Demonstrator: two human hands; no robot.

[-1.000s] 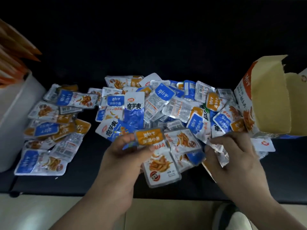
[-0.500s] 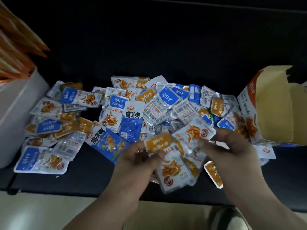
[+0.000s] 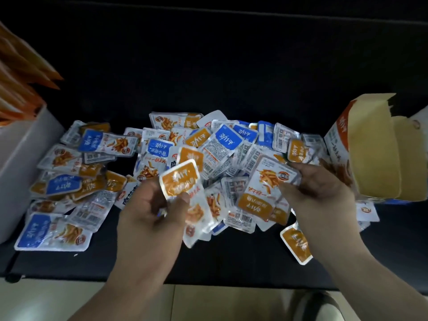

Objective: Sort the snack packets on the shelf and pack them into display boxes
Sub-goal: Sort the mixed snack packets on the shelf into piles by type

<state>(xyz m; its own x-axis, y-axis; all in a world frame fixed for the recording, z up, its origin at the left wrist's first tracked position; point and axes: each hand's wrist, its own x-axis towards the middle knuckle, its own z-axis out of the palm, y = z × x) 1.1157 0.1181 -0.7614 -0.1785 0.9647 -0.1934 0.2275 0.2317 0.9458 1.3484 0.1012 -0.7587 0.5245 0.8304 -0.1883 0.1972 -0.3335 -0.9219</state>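
Mid-sort, the left hand [image 3: 150,212] and right hand [image 3: 317,188] each grasp orange packets [image 3: 179,181], likely bound for the open display box [image 3: 370,154].

Several dozen snack packets [image 3: 220,144] in one heap, exact count unclear: orange-label and blue-label kinds. One open display box [image 3: 375,158] right of heap. One white box [image 3: 20,158] left of heap.
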